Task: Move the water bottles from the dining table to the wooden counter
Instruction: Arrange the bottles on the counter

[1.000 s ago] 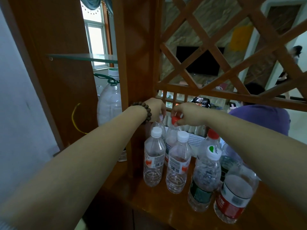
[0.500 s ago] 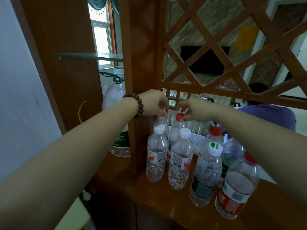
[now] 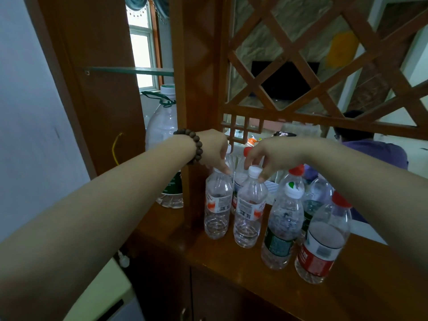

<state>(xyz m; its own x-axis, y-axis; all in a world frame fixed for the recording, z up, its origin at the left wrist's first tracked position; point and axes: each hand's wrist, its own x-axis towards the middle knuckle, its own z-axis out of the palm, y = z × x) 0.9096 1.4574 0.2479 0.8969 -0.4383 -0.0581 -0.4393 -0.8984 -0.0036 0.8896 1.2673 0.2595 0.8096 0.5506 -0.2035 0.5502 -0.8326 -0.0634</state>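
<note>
Clear ribbed plastic bottles (image 3: 246, 218) are stood upright in a tight cluster on the glossy brown wooden counter (image 3: 231, 269), against the post (image 3: 192, 107) of a diagonal wood lattice (image 3: 324, 66). Caps are white or red; labels are orange-white, green and red. Rear bottles are largely hidden behind the front ones, so a count cannot be given.

Left hand (image 3: 214, 151), with a dark bead bracelet (image 3: 194, 147) at the wrist, is held over the leftmost front bottle (image 3: 217, 205). Its cap is covered by the fingers; whether it is pinched or only touched cannot be told.

Right hand (image 3: 271, 156) is arched over the white cap (image 3: 254, 170) of the next bottle (image 3: 249, 212). Fingers are spread and drooped around the cap; contact looks light, a closed grip is not seen.

A large clear jug (image 3: 164, 135) with a white cap and green handle is half hidden behind the post. A glass shelf (image 3: 129, 71) is fixed above it. Both forearms are cut off by the frame edges. Beyond the lattice, a person in purple (image 3: 375, 151) is partly screened; the rest is blurred.
</note>
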